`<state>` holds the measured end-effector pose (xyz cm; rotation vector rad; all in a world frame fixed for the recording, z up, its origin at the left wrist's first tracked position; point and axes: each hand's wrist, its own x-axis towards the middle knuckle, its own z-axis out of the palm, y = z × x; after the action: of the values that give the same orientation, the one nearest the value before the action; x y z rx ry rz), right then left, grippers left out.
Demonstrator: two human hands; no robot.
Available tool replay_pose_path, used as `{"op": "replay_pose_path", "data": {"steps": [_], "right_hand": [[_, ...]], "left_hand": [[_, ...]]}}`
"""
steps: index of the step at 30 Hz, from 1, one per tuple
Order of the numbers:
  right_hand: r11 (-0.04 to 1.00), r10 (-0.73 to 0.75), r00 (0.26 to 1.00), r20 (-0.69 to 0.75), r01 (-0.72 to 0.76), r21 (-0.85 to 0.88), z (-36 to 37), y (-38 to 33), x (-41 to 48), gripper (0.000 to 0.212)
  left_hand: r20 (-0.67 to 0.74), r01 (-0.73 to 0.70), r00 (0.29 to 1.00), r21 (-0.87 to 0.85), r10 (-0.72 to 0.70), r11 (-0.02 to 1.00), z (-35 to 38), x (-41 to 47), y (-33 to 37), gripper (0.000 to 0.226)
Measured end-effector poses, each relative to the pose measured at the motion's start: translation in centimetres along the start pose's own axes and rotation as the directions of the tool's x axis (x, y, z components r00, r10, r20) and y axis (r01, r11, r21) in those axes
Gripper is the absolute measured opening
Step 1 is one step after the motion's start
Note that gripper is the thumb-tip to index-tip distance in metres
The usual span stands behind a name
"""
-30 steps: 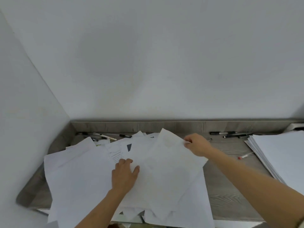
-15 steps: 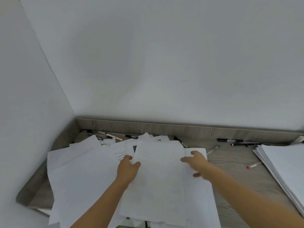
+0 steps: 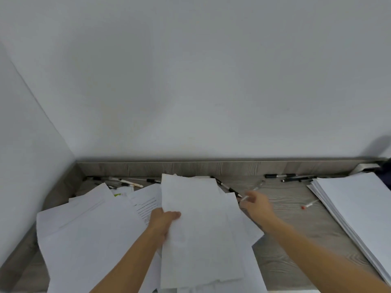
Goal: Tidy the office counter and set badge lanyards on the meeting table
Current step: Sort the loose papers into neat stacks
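Observation:
Loose white paper sheets [image 3: 91, 235] lie scattered over the left half of the grey wood counter [image 3: 283, 235]. My left hand [image 3: 164, 220] grips the left edge of a gathered sheaf of papers [image 3: 201, 229] that is lifted and squared up in the middle. My right hand [image 3: 257, 205] is off the sheaf, at its right edge over the counter, blurred, with fingers partly apart near a white pen [image 3: 249, 194]. No lanyards are in view.
A neat stack of white paper [image 3: 357, 212] sits at the right. Pens lie along the back ledge at left [image 3: 124, 182] and right [image 3: 289, 177]. A small red-tipped pen [image 3: 309, 205] lies on the bare counter. Walls close off the left and back.
The top sheets have been pulled together into one sheaf held by my left hand. My right hand has let go of the paper and moved right toward the pens.

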<state>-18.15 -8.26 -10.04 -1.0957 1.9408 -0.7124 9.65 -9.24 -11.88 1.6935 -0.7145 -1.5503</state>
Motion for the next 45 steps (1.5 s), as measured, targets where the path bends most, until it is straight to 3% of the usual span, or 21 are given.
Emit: {"op": "replay_pose_path", "data": {"steps": [3,10,13,17,21,25,31,36,40,42,45], "right_hand": [[0.996,0.087,0.992,-0.091,-0.084,0.038,-1.7,1.5,0.4,0.067],[0.940,0.213,0.965,0.151,-0.245,0.237,0.2,2.2,-0.4,0.078],[0.957,0.205,0.952,0.229,-0.244,0.157,0.8,2.3,-0.7,0.058],[0.983,0.104,0.968,0.229,-0.135,0.125,0.9,2.0,-1.7,0.025],[0.982,-0.048,0.980,0.195,0.011,0.188,0.9,0.3,-2.6,0.004],[0.978,-0.121,0.984,0.133,0.096,0.184,1.7,-0.7,-2.4,0.027],[0.995,-0.086,0.973,0.216,0.072,0.073,4.2,0.8,-3.1,0.054],[0.957,-0.063,0.935,0.350,-0.043,0.287,3.4,-0.4,-3.7,0.068],[0.843,-0.174,0.833,0.526,-0.151,0.517,1.4,-3.0,-4.2,0.052],[0.790,-0.214,0.875,0.434,-0.106,0.604,0.2,-4.9,-4.5,0.042],[0.782,-0.323,0.932,0.165,0.164,0.602,-1.5,-8.1,-5.1,0.035]], "left_hand": [[0.037,0.025,0.999,-0.082,-0.022,0.996,-0.5,0.3,-0.1,0.022],[0.001,0.084,0.996,-0.130,-0.084,0.988,0.6,0.0,-2.3,0.036],[0.010,0.102,0.995,-0.102,-0.102,0.990,0.3,-0.1,-1.9,0.038],[-0.008,0.082,0.997,-0.090,-0.083,0.993,-1.2,-0.7,-1.0,0.031],[0.045,0.108,0.994,-0.217,-0.101,0.970,-3.0,-1.5,-0.6,0.031],[0.058,0.123,0.992,-0.391,-0.109,0.912,-4.5,-2.3,-0.9,0.031],[0.139,0.178,0.982,-0.489,-0.125,0.854,-5.7,-4.0,-1.5,0.031],[0.217,0.025,0.973,-0.439,0.079,0.898,-5.2,-5.8,0.9,0.035],[0.278,-0.152,0.915,-0.429,0.291,0.890,-4.5,-7.5,4.8,0.041],[0.272,-0.253,0.885,-0.402,0.379,0.880,-4.5,-8.1,6.7,0.042],[0.252,-0.383,0.847,-0.324,0.468,0.865,-4.6,-8.6,8.9,0.043]]}}
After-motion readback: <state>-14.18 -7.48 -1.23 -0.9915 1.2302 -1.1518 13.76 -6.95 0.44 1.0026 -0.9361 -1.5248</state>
